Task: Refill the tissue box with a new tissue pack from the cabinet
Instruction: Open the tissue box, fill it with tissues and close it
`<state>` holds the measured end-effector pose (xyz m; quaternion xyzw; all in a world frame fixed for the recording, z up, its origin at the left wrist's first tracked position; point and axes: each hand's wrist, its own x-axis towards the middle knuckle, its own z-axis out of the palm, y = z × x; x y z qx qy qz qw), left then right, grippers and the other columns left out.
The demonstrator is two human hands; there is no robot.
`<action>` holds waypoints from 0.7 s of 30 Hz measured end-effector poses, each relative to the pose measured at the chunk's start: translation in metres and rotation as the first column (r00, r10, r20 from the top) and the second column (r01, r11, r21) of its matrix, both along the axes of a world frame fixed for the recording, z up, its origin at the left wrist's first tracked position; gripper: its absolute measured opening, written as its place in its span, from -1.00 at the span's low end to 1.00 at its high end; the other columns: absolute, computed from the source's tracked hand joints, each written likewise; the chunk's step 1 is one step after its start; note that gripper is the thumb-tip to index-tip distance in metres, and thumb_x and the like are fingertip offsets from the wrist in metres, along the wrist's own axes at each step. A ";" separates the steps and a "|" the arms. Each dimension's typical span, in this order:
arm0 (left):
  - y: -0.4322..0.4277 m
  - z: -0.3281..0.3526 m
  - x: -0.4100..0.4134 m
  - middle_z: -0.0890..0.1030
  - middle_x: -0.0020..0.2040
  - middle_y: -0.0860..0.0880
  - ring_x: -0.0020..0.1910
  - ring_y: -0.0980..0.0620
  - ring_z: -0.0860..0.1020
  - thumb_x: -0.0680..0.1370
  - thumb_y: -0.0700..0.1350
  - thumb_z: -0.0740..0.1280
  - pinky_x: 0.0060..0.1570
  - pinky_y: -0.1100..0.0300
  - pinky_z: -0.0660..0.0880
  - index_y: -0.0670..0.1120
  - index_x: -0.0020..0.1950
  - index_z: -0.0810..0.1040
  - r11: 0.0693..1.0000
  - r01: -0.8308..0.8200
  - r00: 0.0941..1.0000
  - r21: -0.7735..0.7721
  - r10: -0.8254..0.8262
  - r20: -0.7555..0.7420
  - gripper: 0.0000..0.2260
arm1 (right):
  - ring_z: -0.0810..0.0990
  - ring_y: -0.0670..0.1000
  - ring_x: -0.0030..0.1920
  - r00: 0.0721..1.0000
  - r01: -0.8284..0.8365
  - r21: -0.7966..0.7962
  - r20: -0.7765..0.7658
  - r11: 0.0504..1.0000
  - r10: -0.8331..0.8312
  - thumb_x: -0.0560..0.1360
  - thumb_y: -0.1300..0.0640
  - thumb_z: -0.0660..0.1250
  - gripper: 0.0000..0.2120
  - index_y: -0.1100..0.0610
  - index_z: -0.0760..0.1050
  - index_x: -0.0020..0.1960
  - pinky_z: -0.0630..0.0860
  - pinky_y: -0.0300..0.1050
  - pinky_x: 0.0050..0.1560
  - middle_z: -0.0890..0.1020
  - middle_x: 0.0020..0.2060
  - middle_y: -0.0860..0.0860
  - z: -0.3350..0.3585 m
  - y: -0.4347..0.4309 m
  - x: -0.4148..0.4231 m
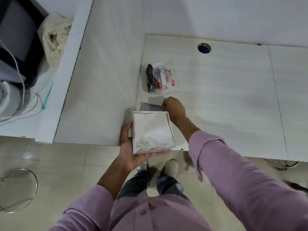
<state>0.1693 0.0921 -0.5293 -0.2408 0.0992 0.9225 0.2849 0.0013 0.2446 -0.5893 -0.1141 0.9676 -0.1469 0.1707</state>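
My left hand (131, 147) holds a white square tissue box (135, 130) from below and from the left, at the desk's front edge. White tissues (152, 130) fill its open top. Just beyond the box a flat grey lid (150, 106) lies on the desk, and my right hand (175, 108) grips its right edge with closed fingers. An emptied clear tissue wrapper (162, 79) with red print lies farther back on the desk.
The white desk (225, 100) has a round cable hole (204, 48) at the back. A dark lanyard (150, 77) lies by the wrapper. At left are a cloth bundle (55, 39), cables and a round appliance (8, 100). Metal stool rings (18, 190) stand on the tiled floor.
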 end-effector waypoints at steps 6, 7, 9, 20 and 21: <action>0.001 0.001 -0.003 0.39 0.56 -0.28 0.52 -0.51 0.29 0.44 0.30 0.37 0.42 -0.63 0.05 -0.06 0.59 0.37 1.000 -0.009 0.999 -0.030 0.010 0.037 -0.20 | 0.71 0.30 -0.04 0.991 0.117 -0.201 0.085 0.973 -0.101 0.53 0.24 0.30 -0.80 0.14 0.59 0.13 0.65 0.17 0.01 0.72 0.01 0.23 0.043 0.023 -0.006; 0.002 0.000 -0.004 0.41 0.55 -0.28 0.51 -0.51 0.31 0.47 0.32 0.32 0.41 -0.64 0.05 -0.07 0.58 0.38 0.999 -0.012 0.999 -0.040 0.014 0.044 -0.23 | 0.74 0.27 -0.07 0.986 0.160 -0.269 0.084 0.950 -0.142 0.49 0.27 0.34 -0.77 0.13 0.62 0.12 0.67 0.18 0.02 0.75 -0.02 0.20 0.056 0.032 -0.005; 0.004 0.000 -0.004 0.42 0.54 -0.28 0.51 -0.51 0.30 0.49 0.33 0.27 0.41 -0.64 0.06 -0.07 0.58 0.40 0.999 -0.015 0.999 -0.042 0.017 0.042 -0.25 | 0.77 0.16 -0.07 0.972 0.222 -0.366 0.009 0.904 -0.235 0.43 0.31 0.40 -0.71 0.12 0.69 0.11 0.67 0.10 0.08 0.78 -0.06 0.13 0.084 0.052 0.001; 0.021 0.013 -0.023 0.54 0.39 -0.32 0.24 -0.41 0.58 0.48 0.32 0.23 0.42 -0.50 0.25 -0.16 0.45 0.53 0.995 0.047 0.993 -0.084 -0.056 -0.103 -0.28 | 0.56 -0.33 0.28 0.827 -0.253 -0.551 -0.550 0.796 -0.118 0.51 0.26 0.50 -0.94 0.25 0.70 -0.03 0.51 -0.38 0.29 0.67 0.13 -0.12 0.121 0.073 0.142; 0.020 0.014 -0.025 0.55 0.39 -0.32 0.25 -0.40 0.58 0.49 0.32 0.21 0.40 -0.49 0.28 -0.16 0.45 0.53 0.993 0.052 0.992 -0.102 -0.063 -0.114 -0.28 | 0.55 -0.31 0.31 0.839 -0.271 -0.565 -0.536 0.779 -0.097 0.53 0.23 0.47 -0.92 0.25 0.68 -0.02 0.54 -0.28 0.31 0.67 0.15 -0.10 0.116 0.076 0.143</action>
